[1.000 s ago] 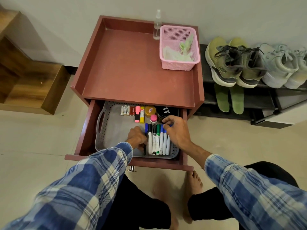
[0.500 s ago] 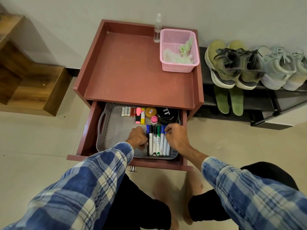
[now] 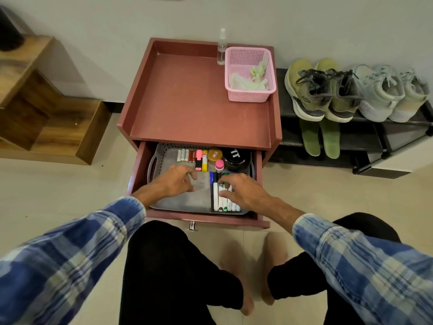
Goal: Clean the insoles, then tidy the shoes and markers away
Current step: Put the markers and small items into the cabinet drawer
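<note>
Down in the open drawer (image 3: 138,174), the right hand (image 3: 243,191) rests spread on the markers (image 3: 222,200) — the left hand (image 3: 175,181), open and empty, hovers just beside them over the grey tray (image 3: 187,202)

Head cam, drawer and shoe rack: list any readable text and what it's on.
"TT" in white, on the lid of the black jar in the drawer.
Yellow jar lid label: blurred, unreadable.
Batteries print: too small to read.
Olive shoe side logo: too small to read.
Markers labels: unreadable, partly under the right hand.
</note>
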